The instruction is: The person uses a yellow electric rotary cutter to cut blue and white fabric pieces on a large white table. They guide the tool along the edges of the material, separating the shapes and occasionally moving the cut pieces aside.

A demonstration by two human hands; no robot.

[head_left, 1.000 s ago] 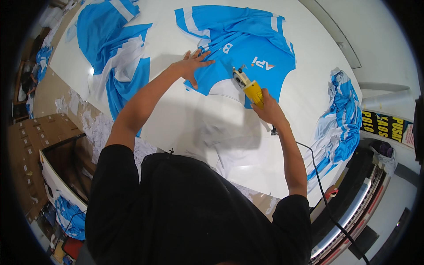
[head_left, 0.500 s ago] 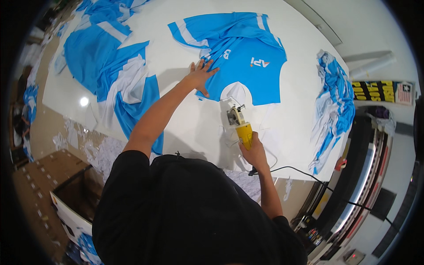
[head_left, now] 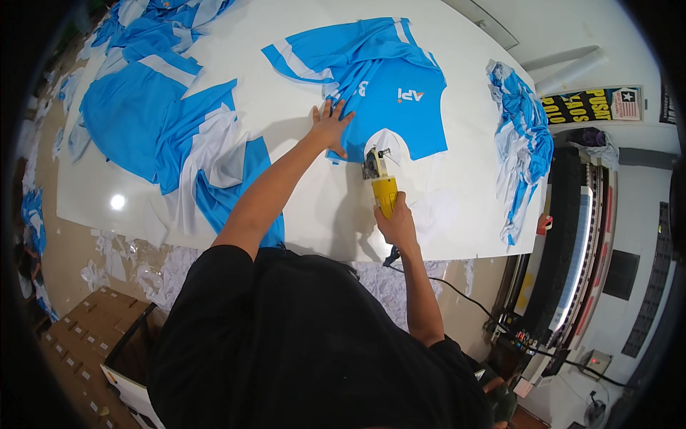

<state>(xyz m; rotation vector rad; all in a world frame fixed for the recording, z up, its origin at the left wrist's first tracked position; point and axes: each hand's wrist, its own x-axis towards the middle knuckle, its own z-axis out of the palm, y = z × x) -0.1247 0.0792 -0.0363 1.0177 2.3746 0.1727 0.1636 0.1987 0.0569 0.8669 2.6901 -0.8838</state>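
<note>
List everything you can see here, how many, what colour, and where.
Cutter: 1, yellow and metallic, right hand
Printed cloth: count unclear, blue and white, table centre
Left heap: pieces unclear, blue and white, table left
Right heap: pieces unclear, blue and white, table right
Table: 1, white, centre
Cord: 1, black, lower right
Scraps: many, white, floor
Boxes: several, brown, lower left
Left hand: 1, bare, on printed cloth
Right hand: 1, bare, gripping cutter

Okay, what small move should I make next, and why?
Probably ease the yellow cutter along the curved edge of the blue fabric with your right hand: its head sits close to that edge, and your left hand rests spread on the fabric.
</note>
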